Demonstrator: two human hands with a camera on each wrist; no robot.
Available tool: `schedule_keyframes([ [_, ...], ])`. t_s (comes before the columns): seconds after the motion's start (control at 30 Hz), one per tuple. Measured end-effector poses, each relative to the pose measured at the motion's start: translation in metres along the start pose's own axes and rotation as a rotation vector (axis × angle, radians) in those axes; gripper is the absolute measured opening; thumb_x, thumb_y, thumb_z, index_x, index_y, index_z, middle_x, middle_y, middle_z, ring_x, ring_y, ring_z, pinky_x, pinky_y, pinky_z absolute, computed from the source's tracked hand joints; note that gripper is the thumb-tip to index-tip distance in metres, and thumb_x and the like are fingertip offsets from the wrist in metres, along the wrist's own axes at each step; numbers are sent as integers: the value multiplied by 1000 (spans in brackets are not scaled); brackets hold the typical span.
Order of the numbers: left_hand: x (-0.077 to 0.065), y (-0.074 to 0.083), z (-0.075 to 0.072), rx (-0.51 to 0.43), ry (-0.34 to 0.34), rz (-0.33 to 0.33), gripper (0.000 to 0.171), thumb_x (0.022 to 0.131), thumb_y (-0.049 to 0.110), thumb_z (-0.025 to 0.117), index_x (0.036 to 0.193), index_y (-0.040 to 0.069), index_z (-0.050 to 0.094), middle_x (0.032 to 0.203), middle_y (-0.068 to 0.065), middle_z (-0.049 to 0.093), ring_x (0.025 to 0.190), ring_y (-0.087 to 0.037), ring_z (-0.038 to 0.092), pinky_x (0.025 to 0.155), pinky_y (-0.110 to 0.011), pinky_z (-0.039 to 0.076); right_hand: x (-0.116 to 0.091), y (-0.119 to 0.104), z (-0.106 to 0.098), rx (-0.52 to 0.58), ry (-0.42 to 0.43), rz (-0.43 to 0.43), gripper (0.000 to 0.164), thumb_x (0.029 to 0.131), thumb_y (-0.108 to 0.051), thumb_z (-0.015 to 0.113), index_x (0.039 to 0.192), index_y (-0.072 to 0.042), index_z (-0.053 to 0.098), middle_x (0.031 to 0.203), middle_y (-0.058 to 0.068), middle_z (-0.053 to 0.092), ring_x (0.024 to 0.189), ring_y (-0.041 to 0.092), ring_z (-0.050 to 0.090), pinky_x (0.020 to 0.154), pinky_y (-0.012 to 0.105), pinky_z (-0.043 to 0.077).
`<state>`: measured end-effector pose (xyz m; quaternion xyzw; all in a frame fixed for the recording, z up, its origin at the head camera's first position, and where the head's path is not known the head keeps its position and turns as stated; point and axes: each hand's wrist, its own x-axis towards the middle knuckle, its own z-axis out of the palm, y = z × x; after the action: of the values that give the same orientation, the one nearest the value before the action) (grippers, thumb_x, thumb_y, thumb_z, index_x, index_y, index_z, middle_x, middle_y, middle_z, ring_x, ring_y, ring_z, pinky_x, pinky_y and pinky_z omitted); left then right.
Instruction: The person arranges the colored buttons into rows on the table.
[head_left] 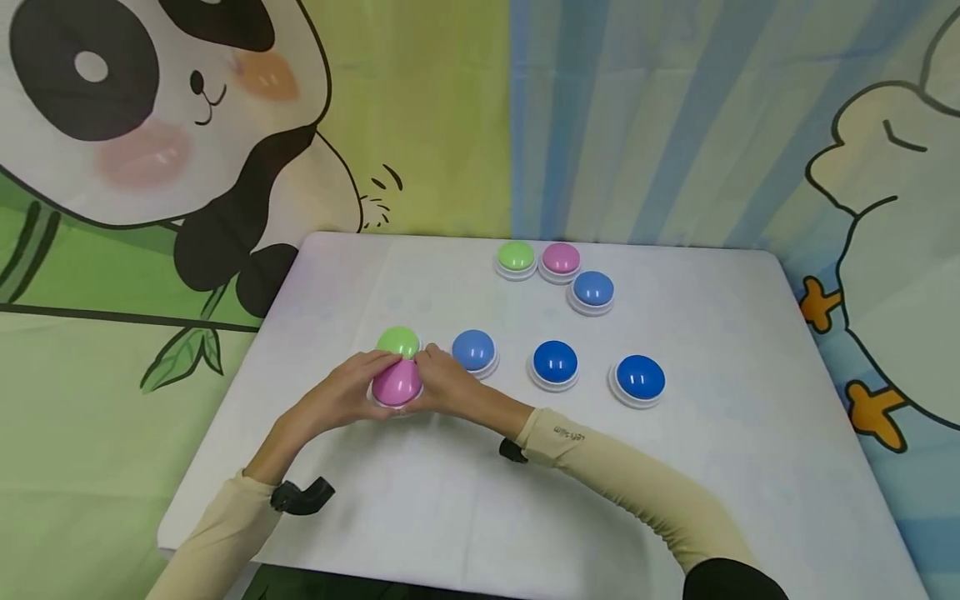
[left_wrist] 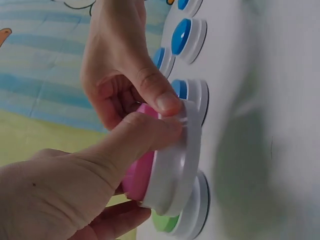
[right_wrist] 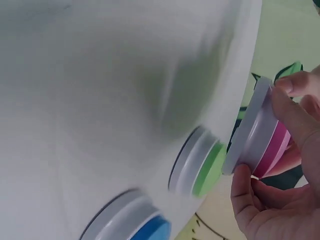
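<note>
A push button with a pink dome (head_left: 397, 383) and a white base (left_wrist: 172, 165) is held between both hands. My left hand (head_left: 348, 390) grips its left side, thumb along the white base and fingers round the far side. On the opposite side my right hand (head_left: 448, 382) pinches the rim between thumb and fingers. In the right wrist view the base hangs above the table, tilted. Just behind it stands a green button (head_left: 398, 341), partly hidden by the hands and the pink one. A light blue button (head_left: 473, 350) stands right beside my right hand.
Two dark blue buttons (head_left: 555, 362) stand in a row to the right on the white table (head_left: 480, 500). Towards the back edge are another green button (head_left: 516, 256), a second pink button (head_left: 561, 258) and a blue one (head_left: 593, 289). A cartoon-printed cloth (head_left: 420, 108) hangs behind.
</note>
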<state>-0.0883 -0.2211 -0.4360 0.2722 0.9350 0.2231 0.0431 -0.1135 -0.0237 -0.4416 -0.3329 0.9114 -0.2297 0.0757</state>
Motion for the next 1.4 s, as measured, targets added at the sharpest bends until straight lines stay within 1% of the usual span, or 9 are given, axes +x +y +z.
schedule_keyframes([
  [0.3, -15, -17, 4, 33, -46, 0, 80, 61, 22, 83, 130, 2, 48, 127, -14, 53, 112, -29, 52, 89, -43, 50, 11, -15, 29, 45, -56, 47, 73, 65, -42, 80, 119, -1, 53, 110, 11, 53, 97, 18, 55, 80, 23, 49],
  [0.47, -23, -21, 15, 48, -78, 21, 82, 59, 20, 84, 130, 1, 48, 126, -12, 52, 111, -27, 53, 90, -41, 50, 7, -15, 43, 66, -109, 26, 57, 69, -31, 80, 111, 1, 57, 107, 11, 51, 90, 17, 56, 76, 22, 50],
  [0.67, -26, -24, 19, 39, -97, -3, 82, 60, 18, 83, 131, 0, 46, 127, -12, 50, 111, -26, 52, 89, -40, 51, 9, -10, 48, 70, -105, -33, 44, 71, -24, 78, 102, 2, 59, 100, 10, 50, 79, 13, 53, 69, 17, 48],
  [0.77, -26, -25, 21, 27, -118, -17, 83, 60, 18, 84, 132, 1, 45, 127, -12, 50, 112, -26, 51, 90, -41, 50, 8, -11, 47, 105, -132, -15, 43, 72, -24, 78, 102, 1, 59, 102, 10, 49, 80, 12, 54, 67, 17, 47],
  [0.97, -22, -24, 28, 53, -155, -1, 84, 60, 19, 84, 133, 4, 44, 127, -10, 48, 110, -26, 50, 89, -41, 51, 8, -11, 49, 154, -199, 49, 57, 73, -23, 77, 122, -4, 55, 110, 9, 51, 92, 15, 57, 78, 21, 49],
  [1.07, -19, -17, 32, 98, -162, 17, 86, 60, 21, 84, 133, 2, 43, 129, -12, 48, 114, -28, 48, 90, -42, 50, 5, -3, 49, 161, -208, 20, 53, 74, -24, 76, 120, -5, 57, 102, 8, 55, 89, 12, 53, 73, 18, 47],
  [1.23, -1, 7, 25, 243, -91, 86, 91, 61, 36, 83, 135, 4, 41, 133, -13, 48, 124, -28, 45, 93, -42, 49, -13, 18, 22, 209, -188, -47, 45, 76, -24, 74, 109, 3, 59, 94, 10, 57, 81, 11, 53, 65, 12, 44],
  [1.33, 28, 24, 14, 219, -37, 150, 86, 69, 39, 78, 138, 5, 38, 135, -10, 47, 126, -25, 44, 94, -40, 48, -26, 42, -11, 214, -115, -43, 51, 78, -24, 73, 115, 7, 55, 97, 14, 57, 85, 16, 57, 71, 17, 48],
  [1.4, 55, 37, 7, 155, -34, 146, 79, 76, 38, 73, 139, 7, 36, 136, -8, 46, 126, -23, 44, 97, -40, 46, -35, 65, -36, 217, -51, -17, 56, 79, -22, 71, 121, 9, 51, 101, 18, 57, 89, 22, 59, 75, 23, 52],
])
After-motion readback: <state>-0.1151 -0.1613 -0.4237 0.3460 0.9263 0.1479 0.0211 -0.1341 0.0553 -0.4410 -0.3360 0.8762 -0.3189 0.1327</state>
